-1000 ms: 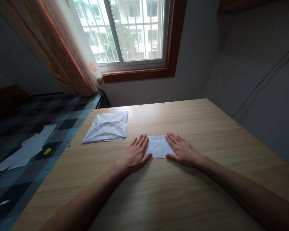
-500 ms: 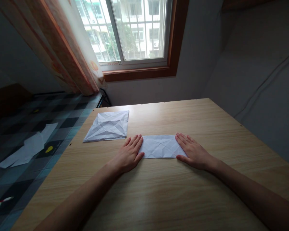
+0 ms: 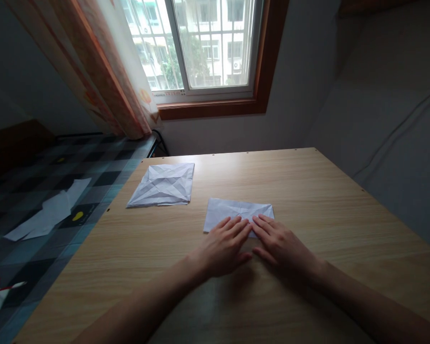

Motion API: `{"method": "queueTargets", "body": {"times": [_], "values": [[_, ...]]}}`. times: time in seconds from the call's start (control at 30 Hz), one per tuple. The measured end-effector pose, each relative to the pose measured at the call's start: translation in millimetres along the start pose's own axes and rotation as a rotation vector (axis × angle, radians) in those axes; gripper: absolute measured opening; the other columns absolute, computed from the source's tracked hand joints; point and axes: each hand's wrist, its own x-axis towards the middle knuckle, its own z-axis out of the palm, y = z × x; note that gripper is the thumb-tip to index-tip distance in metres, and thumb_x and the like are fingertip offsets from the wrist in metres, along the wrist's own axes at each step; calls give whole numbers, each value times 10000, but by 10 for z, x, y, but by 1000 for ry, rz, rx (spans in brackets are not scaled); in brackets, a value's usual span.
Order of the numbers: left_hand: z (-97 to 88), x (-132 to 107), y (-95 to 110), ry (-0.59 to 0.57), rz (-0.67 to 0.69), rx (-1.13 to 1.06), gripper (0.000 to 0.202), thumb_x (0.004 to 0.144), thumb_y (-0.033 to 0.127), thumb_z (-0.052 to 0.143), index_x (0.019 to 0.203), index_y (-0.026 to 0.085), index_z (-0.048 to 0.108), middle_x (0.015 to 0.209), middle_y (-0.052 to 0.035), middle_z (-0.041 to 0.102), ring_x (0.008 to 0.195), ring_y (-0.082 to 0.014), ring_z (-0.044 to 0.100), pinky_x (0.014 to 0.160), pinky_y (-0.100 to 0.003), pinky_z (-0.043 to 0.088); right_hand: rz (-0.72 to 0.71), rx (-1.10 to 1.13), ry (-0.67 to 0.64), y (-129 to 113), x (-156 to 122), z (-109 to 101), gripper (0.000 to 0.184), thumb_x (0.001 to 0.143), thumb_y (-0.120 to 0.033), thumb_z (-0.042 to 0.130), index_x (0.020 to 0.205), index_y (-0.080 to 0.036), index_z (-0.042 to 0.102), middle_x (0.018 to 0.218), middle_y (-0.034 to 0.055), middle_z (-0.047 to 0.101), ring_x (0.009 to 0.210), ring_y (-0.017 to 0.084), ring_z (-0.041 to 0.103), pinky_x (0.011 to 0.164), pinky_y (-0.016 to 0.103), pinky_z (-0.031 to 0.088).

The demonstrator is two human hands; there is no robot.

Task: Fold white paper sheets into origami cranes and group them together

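Observation:
A white, creased sheet of paper folded into a rectangle (image 3: 236, 210) lies on the wooden table (image 3: 308, 200) in front of me. My left hand (image 3: 224, 246) lies flat with its fingers stretched out, fingertips resting on the near edge of the paper at its middle. My right hand (image 3: 281, 243) lies flat beside it, fingers extended, fingertips also on the paper's near edge. The two hands nearly touch. Neither hand holds anything.
A stack of creased white square sheets (image 3: 163, 190) lies at the table's far left. Left of the table is a checked bed cover (image 3: 39, 191) with loose white paper (image 3: 50, 215) on it. A window (image 3: 200, 48) and curtain (image 3: 103, 71) are behind; a grey wall stands right.
My hands, which had slid apart to the paper's two ends, have come back together at the middle of its near edge. The camera view has shifted slightly.

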Motion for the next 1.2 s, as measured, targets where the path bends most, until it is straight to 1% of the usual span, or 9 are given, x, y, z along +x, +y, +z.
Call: {"method": "queueTargets", "body": {"times": [0.13,0.3,0.43,0.57,0.7,0.83,0.9,1.07,1.2], "values": [[69,-6,-69,-18,3,-41,564,921,465,505,1392,159,447,1439,-136,493,1356,-299,430,1124,-481,334,-84,-76,28,-38,12,-22,388,874,-171,545,1232,-29,592,1246,218,633,1157,337,598,956,465,529],[25,-41,-180,-23,16,-87,490,932,426,496,1357,181,504,1441,-121,497,1357,-274,438,1138,-465,329,-210,-106,55,-27,21,-92,299,870,-37,465,1101,-83,649,1105,181,696,1022,280,667,830,382,581],[-14,-36,-209,-26,24,-88,462,931,412,499,1320,166,538,1432,-110,510,1346,-272,453,1134,-466,342,-261,-76,62,-71,23,-131,251,902,-45,447,1029,-109,654,1023,158,707,956,248,678,799,345,580],[-12,-43,-226,-22,34,-49,454,946,429,469,1293,149,553,1415,-107,529,1328,-270,472,1124,-457,355,-270,-33,85,-81,17,-122,238,937,-78,439,1036,-129,649,944,132,709,892,220,683,791,336,569],[21,-67,-231,51,58,18,412,952,422,458,1226,146,594,1344,-116,588,1278,-279,515,1091,-451,387,-266,13,135,-99,24,-132,256,965,-104,417,1095,-137,636,877,106,712,819,198,688,753,315,563],[49,-81,-211,125,117,108,370,960,404,447,1152,137,616,1247,-134,637,1180,-283,576,997,-424,457,-280,124,236,-153,44,-145,261,978,-112,406,1165,-111,587,928,114,724,848,199,696,755,308,564],[58,-83,-203,149,134,135,325,970,348,438,1135,128,609,1193,-136,656,1123,-269,605,924,-401,497,-260,202,268,-164,52,-130,277,975,-104,403,1204,-113,559,976,117,726,870,195,698,767,303,563],[83,-94,-241,214,137,157,214,958,180,437,1090,140,600,1070,-110,682,1030,-224,643,828,-350,538,-191,272,269,-96,54,-39,363,929,-92,425,1276,-144,516,1050,116,720,939,206,697,802,318,570],[92,-113,-304,272,162,129,181,957,162,444,1043,152,603,1018,-87,689,1007,-207,651,824,-327,547,-92,252,254,13,27,42,376,876,-81,461,1232,-149,558,1086,121,714,995,241,683,857,381,565]]}}
